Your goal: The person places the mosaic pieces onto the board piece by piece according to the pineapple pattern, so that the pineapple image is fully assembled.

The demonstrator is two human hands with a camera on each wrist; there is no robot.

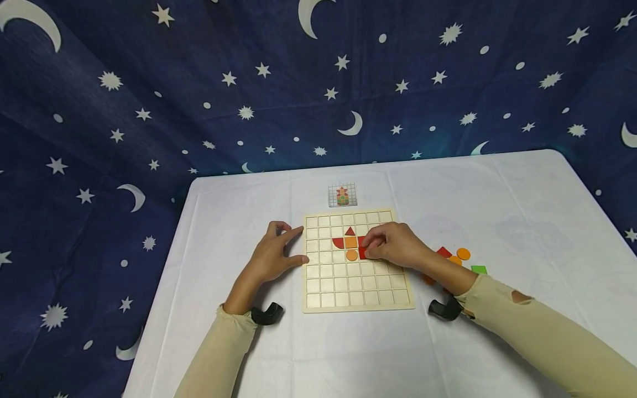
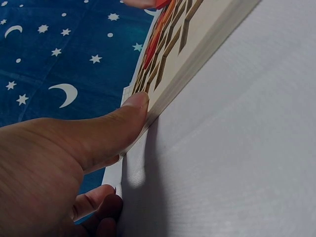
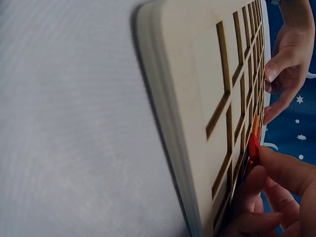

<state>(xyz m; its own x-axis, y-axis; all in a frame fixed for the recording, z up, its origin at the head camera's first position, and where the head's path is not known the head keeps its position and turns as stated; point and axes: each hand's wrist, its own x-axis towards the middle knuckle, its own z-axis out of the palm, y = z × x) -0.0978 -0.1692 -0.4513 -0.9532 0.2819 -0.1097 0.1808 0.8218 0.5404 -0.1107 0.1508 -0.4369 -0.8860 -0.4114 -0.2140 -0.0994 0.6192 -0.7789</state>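
A wooden grid board (image 1: 355, 301) lies on the table, bearing several flat pieces. These include a red triangle (image 1: 350, 231), a red quarter-circle (image 1: 338, 243), an orange square (image 1: 350, 242) and an orange circle (image 1: 351, 255). My left hand (image 1: 269, 257) rests its thumb and extended forefinger against the board's left edge; the wrist view shows the thumb (image 2: 136, 106) on the rim. Over the board, my right hand (image 1: 395, 243) pinches a red piece (image 1: 362, 254) low at the grid, right of the orange circle. Its fingers partly cover the red pieces there, so their full outlines are hidden.
Behind the board lies a small pattern card (image 1: 342, 195). Loose pieces, among them an orange circle (image 1: 463, 254) and a green piece (image 1: 479, 270), lie right of the board, partly behind my right forearm. A starry blue cloth (image 1: 278, 99) hangs beyond the white table (image 1: 368, 354).
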